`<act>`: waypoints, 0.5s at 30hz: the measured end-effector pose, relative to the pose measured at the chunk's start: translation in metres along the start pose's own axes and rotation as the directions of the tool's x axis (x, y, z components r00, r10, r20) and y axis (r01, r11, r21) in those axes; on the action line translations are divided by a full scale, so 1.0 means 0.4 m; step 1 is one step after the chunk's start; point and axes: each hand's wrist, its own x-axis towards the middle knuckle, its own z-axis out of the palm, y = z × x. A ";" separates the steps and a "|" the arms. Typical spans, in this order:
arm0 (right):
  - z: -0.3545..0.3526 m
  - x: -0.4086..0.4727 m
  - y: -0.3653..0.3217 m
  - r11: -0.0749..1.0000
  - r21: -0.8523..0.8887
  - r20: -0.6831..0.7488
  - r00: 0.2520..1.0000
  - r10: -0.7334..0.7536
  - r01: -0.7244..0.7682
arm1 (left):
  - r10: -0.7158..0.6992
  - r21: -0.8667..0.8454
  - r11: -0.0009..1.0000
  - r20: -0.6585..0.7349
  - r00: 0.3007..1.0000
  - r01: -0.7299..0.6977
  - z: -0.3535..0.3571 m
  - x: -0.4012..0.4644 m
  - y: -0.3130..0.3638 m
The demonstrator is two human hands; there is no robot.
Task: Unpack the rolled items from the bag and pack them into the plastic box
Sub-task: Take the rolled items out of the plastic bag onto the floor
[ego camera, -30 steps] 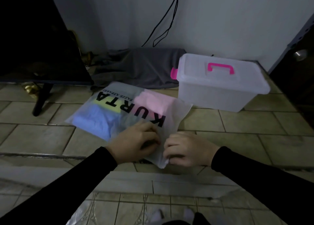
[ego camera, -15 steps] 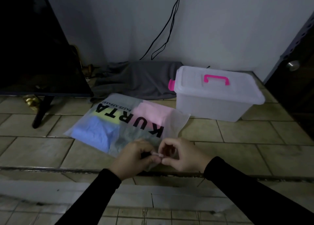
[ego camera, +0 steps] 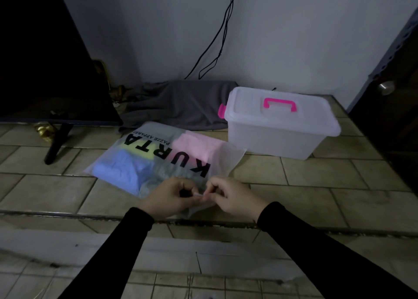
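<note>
**Bag flat on floor, box lidded beside it**

A frosted plastic bag (ego camera: 158, 160) printed "KURTA" is laid flat on the tiled floor, its near corner lifted slightly. Rolled items are seen through it: blue (ego camera: 119, 172), yellow (ego camera: 135, 150), pink (ego camera: 195, 146). A translucent plastic box (ego camera: 278, 131) is stood upright just right of the bag, lid on, with pink handle (ego camera: 280, 104) and pink side latch (ego camera: 221, 111).

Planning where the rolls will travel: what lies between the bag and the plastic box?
In the head view, only bare floor tile separates the bag from the plastic box; its lid is on.
</note>
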 end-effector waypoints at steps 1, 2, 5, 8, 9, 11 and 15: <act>0.003 -0.003 0.002 0.998 -0.053 -0.019 0.999 -0.032 0.031 | -0.009 -0.025 1.000 -0.006 1.000 0.008 0.002 -0.001 -0.003; 0.004 -0.008 0.005 0.992 -0.108 -0.040 0.997 -0.066 0.061 | -0.014 -0.051 0.999 -0.012 1.000 0.014 0.004 -0.003 -0.006; 0.011 -0.020 0.034 0.945 -0.295 -0.110 0.978 -0.177 0.138 | -0.012 -0.086 0.996 -0.040 0.999 0.009 0.010 -0.009 -0.007; 0.015 -0.031 0.070 0.878 -0.445 -0.153 0.950 -0.270 0.178 | -0.012 -0.062 0.998 -0.080 0.997 0.007 0.024 -0.013 -0.008; 0.015 -0.035 0.074 0.866 -0.468 -0.161 0.947 -0.276 0.173 | -0.009 -0.068 0.998 -0.106 0.994 0.002 0.031 -0.015 -0.010; 0.005 -0.038 0.088 0.854 -0.504 -0.196 0.947 -0.256 0.126 | 0.053 -0.047 0.997 -0.180 0.982 -0.063 0.041 -0.018 -0.008; -0.052 -0.016 0.111 0.825 -0.562 -0.314 0.907 -0.282 0.062 | 0.320 0.198 0.943 -0.330 0.888 -0.266 0.026 -0.013 0.041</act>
